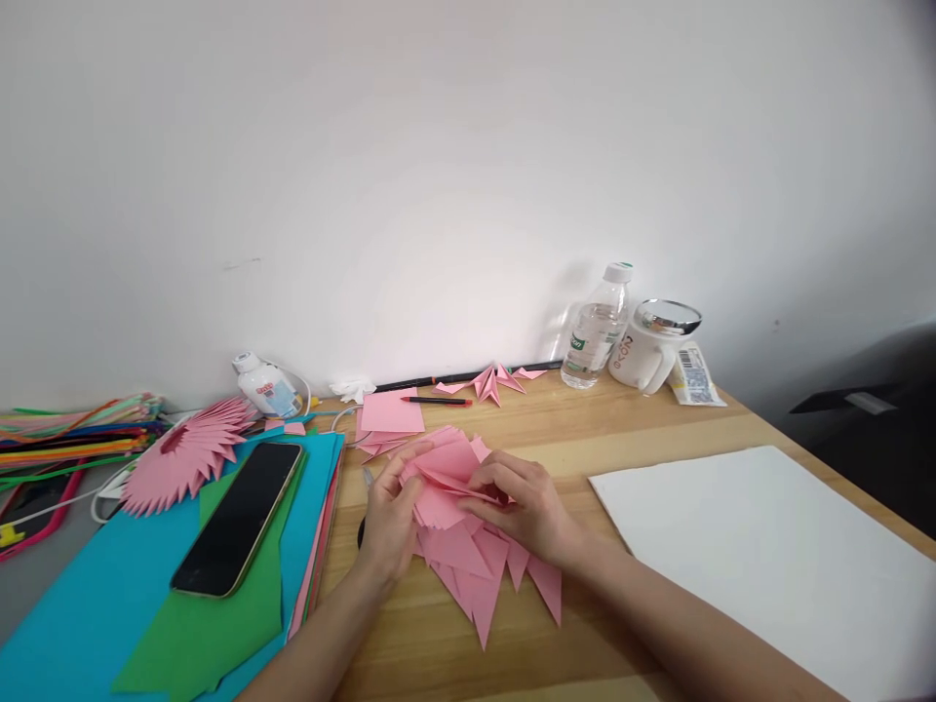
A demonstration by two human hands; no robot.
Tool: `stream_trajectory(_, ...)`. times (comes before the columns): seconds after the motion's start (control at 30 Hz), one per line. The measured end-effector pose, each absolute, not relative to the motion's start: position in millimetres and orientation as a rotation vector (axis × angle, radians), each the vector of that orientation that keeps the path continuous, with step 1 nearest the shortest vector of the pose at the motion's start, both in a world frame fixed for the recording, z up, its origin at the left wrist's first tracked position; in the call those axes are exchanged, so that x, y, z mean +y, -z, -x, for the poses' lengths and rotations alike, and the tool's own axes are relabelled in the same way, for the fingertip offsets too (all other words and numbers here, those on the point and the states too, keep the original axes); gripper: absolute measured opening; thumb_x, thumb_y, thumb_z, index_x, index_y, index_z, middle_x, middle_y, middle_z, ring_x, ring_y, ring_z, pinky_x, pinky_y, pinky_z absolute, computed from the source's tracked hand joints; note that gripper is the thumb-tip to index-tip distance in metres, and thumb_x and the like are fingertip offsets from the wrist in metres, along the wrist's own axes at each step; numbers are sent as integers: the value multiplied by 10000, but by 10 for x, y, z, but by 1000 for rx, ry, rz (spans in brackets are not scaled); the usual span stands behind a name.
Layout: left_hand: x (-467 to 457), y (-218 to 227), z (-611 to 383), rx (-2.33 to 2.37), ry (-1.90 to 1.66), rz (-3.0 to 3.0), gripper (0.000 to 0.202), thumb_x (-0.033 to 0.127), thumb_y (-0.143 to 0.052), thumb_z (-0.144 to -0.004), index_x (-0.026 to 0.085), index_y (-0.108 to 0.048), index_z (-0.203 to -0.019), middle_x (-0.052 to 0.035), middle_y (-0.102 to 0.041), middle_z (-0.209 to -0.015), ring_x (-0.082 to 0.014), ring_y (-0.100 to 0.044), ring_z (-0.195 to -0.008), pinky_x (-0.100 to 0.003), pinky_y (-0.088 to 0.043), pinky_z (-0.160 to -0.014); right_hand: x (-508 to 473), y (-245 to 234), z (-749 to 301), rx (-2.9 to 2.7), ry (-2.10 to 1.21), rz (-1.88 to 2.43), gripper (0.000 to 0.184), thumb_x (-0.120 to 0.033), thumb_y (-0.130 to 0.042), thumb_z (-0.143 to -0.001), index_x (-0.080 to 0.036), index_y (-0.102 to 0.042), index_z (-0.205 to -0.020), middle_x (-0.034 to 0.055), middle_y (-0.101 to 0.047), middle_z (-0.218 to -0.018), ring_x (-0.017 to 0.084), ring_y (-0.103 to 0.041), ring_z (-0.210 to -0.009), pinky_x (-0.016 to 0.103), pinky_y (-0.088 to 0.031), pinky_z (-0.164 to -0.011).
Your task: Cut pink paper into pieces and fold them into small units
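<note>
Pale wooden worktop (pixel 643 429) against a white wall (pixel 468 146). Black phone (pixel 238 517) lies on stacked coloured sheets (pixel 109 604). Just right of phone: pink folded paper pieces (pixel 468 561), points fanned toward the viewer. Left hand (pixel 387 517) pinches their left edge, fingers curled closed on the paper; right hand (pixel 526 507) grips the top fold likewise. Far right of phone: white sheet (pixel 760 546). Beyond phone, to its right: water bottle (pixel 596 331), white mug (pixel 650 356).

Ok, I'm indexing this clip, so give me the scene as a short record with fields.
Left hand: holds pink folded paper, left side
Right hand: pinches its top folds
Surface: wooden desk
Left: phone on green sheet and blue sheet
Back: water bottle, mug
Right: white sheet
</note>
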State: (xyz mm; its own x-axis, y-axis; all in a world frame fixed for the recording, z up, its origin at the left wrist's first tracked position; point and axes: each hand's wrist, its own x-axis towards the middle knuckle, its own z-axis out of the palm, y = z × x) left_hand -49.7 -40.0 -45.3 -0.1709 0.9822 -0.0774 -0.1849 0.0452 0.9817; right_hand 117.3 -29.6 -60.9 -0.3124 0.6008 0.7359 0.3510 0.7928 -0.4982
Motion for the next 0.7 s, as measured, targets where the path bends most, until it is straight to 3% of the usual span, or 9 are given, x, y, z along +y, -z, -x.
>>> stream_trajectory(0.13, -417, 414, 473, 1156, -1299, -715, 383, 136, -629, -536, 165, -644, -917, -15, -676, -848, -79, -551, -556, -199, -451, -550, -298, 621, -1164, -1878, -405, 700, 245, -367, -641, -795, -183, -517, -691, -19, -491, -579, 91, -404, -508, 221, -334, -475)
stream_trajectory(0.3, -390, 427, 480, 1290, -1318, -602, 440, 185, -679, -505, 145, -613, -938, -9, -657, -692, -103, -551, -496, -198, -427, -452, -313, 492, -1213, -1607, -524, 870, 202, -265, -606, -818, -185, -512, -658, -12, -518, -597, 97, -437, -533, 225, -345, -490)
stream_trajectory(0.5, -372, 485, 502, 1347, -1383, -663, 471, 229, -709, -515, 144, -616, -969, -45, -674, -798, -109, -576, -540, -207, -443, -477, -371, 309, -1309, -1503, -869, 849, 233, -294, -628, -785, -177, -510, -622, -24, -470, -568, 88, -397, -515, 225, -314, -462)
stream_trajectory(0.7, -371, 553, 544, 1490, -1409, -774, 457, 255, -710, -536, 130, -649, -972, -77, -681, -842, -137, -607, -594, -220, -442, -506, -384, 355, -1280, -1796, -713, 782, 237, -278, -650, -768, -175, -510, -607, -41, -436, -528, 71, -350, -480, 216, -281, -438)
